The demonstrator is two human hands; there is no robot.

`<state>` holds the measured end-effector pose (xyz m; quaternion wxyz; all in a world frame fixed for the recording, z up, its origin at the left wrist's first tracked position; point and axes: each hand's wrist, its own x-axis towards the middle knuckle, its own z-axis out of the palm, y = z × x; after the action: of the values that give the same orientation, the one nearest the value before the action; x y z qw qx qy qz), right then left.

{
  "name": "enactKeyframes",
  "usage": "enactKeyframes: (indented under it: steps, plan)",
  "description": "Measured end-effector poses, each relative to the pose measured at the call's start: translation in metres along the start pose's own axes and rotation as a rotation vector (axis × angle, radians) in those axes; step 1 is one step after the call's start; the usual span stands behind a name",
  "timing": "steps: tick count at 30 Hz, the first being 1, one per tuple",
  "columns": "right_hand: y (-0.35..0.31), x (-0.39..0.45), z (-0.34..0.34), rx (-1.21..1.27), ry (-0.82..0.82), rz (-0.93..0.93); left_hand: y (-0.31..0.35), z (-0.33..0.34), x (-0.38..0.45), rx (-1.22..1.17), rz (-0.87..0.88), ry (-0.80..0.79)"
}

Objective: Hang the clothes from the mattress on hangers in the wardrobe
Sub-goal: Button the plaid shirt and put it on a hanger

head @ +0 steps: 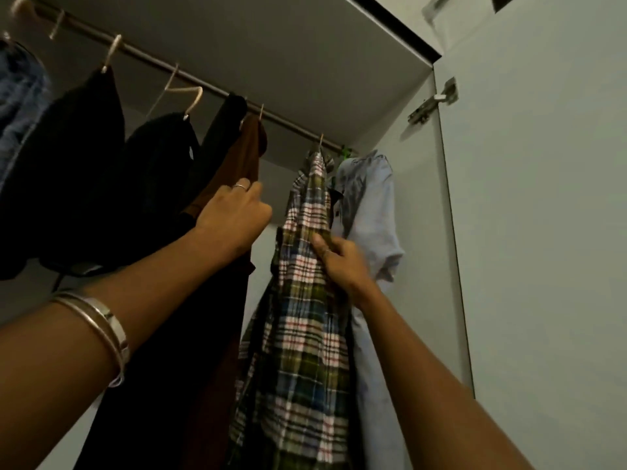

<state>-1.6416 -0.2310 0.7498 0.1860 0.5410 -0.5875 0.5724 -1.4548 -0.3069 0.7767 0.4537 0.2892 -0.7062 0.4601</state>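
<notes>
Hanging plaid shirt [302, 300] between hands

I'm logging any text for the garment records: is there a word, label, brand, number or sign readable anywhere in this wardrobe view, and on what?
None can be read.
Black top: a small pale patch near the collar, too small and blurred to tell whether it bears text.
Plaid shirt, held by the right hand: pattern only, no lettering.
Brown garment by the left hand: no lettering shows.
Pale blue shirt, door hinge: no markings visible.
</notes>
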Motion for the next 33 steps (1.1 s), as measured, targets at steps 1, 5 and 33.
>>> enactKeyframes:
  steps: [1, 5, 33]
  plan:
    - [0.011, -0.003, -0.005, -0.117, 0.163, 0.022, -0.001, 0.001, 0.001, -0.020, 0.003, -0.012]
    - [0.038, -0.012, -0.033, -0.361, 0.779, -0.055, 0.007, 0.003, -0.001, -0.130, -0.063, -0.076]
    - [0.037, -0.132, -0.115, -0.695, 0.269, 0.364, 0.133, -0.042, -0.068, -0.839, -0.303, -0.253]
